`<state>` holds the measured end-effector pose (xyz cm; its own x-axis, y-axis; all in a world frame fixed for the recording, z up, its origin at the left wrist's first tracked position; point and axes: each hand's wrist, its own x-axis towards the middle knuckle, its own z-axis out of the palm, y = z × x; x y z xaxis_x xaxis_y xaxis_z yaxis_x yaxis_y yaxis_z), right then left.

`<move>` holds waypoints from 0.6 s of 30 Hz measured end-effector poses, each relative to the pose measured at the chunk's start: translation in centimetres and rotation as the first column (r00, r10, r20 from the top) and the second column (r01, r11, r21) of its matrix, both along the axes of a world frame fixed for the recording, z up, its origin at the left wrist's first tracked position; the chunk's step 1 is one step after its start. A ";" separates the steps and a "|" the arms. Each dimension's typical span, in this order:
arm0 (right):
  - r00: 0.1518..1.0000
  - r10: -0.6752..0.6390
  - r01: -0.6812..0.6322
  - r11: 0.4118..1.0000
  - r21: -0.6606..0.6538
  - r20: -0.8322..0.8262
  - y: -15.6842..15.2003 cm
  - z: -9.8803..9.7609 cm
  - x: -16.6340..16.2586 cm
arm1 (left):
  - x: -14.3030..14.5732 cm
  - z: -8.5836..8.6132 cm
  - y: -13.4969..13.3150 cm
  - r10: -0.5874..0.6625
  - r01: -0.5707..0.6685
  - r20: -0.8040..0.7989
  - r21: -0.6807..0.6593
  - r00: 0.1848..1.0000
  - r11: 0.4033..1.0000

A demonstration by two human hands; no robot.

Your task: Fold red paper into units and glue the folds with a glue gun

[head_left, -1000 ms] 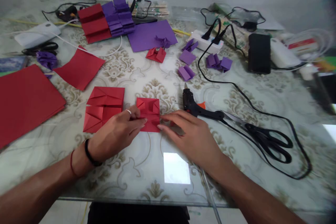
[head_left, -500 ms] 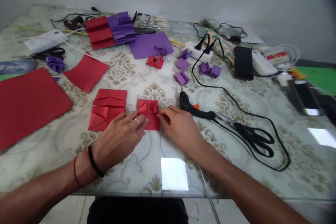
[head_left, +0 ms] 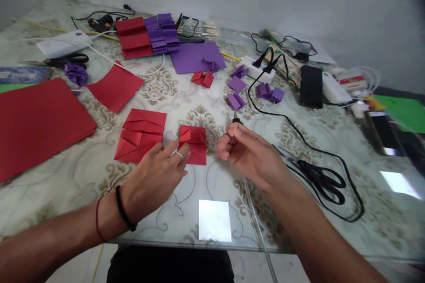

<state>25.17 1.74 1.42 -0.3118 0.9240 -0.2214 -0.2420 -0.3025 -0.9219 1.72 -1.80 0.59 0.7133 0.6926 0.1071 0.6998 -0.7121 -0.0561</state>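
Note:
My left hand (head_left: pixel 152 181) lies flat on the glass table, fingers stretched, their tips on the lower left edge of a small folded red paper (head_left: pixel 195 140). My right hand (head_left: pixel 255 159) is raised just right of that paper, fingers curled. The black nozzle of the glue gun (head_left: pixel 235 119) sticks out above its fingers; the gun's body is hidden under the hand. Two larger folded red pieces (head_left: pixel 141 135) lie directly left of the small paper.
Black scissors (head_left: pixel 318 179) and the glue gun's cable (head_left: pixel 299 128) lie to the right. Red sheets (head_left: pixel 36 119), a red square (head_left: pixel 116 86), a purple sheet (head_left: pixel 197 55), folded red and purple stacks (head_left: pixel 146 35), a power strip (head_left: pixel 255 64) and a phone (head_left: pixel 311 85) lie about.
My right hand has left the small red paper, moved right and lifted, closing round the glue gun. The left hand stays at the paper's edge. The view shifted slightly.

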 end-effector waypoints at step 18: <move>0.403 -0.155 -0.521 0.772 0.365 0.902 0.0 0.4 1.5 | -0.3 0.5 -0.1 0.014 -0.012 0.021 -0.077 1.000 0.997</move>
